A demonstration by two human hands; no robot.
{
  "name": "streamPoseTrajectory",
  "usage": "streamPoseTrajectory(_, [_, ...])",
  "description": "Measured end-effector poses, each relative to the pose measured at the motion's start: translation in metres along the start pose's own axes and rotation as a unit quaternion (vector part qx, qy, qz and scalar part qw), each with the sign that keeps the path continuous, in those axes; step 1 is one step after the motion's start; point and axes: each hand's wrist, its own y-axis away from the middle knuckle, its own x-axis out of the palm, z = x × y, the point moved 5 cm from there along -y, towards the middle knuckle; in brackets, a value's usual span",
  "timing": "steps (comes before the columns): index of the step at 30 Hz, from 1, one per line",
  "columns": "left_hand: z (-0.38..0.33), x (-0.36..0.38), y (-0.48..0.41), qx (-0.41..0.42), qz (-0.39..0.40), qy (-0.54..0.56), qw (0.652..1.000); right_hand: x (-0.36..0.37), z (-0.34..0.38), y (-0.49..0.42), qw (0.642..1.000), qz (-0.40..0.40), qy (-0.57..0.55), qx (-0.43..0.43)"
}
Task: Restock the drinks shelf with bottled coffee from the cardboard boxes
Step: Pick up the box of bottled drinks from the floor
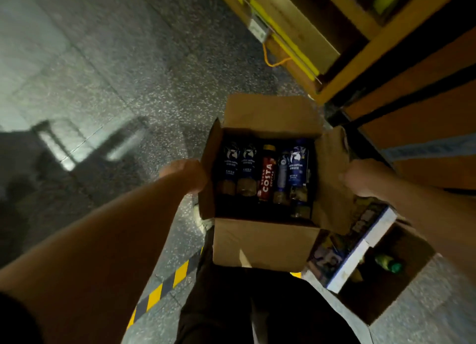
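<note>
Hands are set at either side of the open cardboard box (pixel 265 243), which is carried above the speckled floor (pixel 103 91). Little of the restocking can be judged done. At least five coffee bottles (pixel 229 168) are lying inside, dark blue ones at nine o'clock, a red bottle (pixel 268 179) at the middle and more blue ones at three o'clock. No bottle is seen placed on the shelf unit (pixel 296 22), blurred at one o'clock. Carrying, unloading and shelving are judged to remain.

At the box's nine o'clock, the left hand (pixel 185 173) is closed on the side flap, fingertips hidden behind it. At three o'clock, the right hand (pixel 358 176) is curled round the opposite flap. A second box (pixel 386 287) is seen at four o'clock, on the floor.
</note>
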Motion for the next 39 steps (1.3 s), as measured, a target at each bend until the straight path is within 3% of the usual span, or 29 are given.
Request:
streamPoseTrajectory(3, [0.053,-0.012,-0.002,-0.02,-0.014,0.014,1.0,-0.036,0.049,0.003,0.996,-0.057,0.021,-0.06])
streamPoseTrajectory(8, [0.134,-0.047,0.002,-0.044,-0.022,0.059,0.997,-0.095,0.141,0.041,0.989,-0.08,0.081,-0.093])
streamPoseTrajectory(17, [0.269,-0.108,-0.005,-0.083,-0.034,0.116,0.989,-0.181,0.31,0.064,0.969,-0.073,0.167,-0.166])
streamPoseTrajectory(27, [0.381,-0.195,-0.034,-0.188,-0.023,0.192,0.963,-0.287,0.49,0.049,0.929,-0.096,0.268,-0.236])
streamPoseTrajectory(34, [0.461,-0.236,-0.073,-0.197,-0.019,0.261,0.945,-0.365,0.625,0.061,0.887,-0.127,0.345,-0.28])
streamPoseTrajectory(39, [0.532,-0.271,-0.111,-0.177,-0.022,0.291,0.94,-0.409,0.718,0.081,0.881,-0.13,0.354,-0.286])
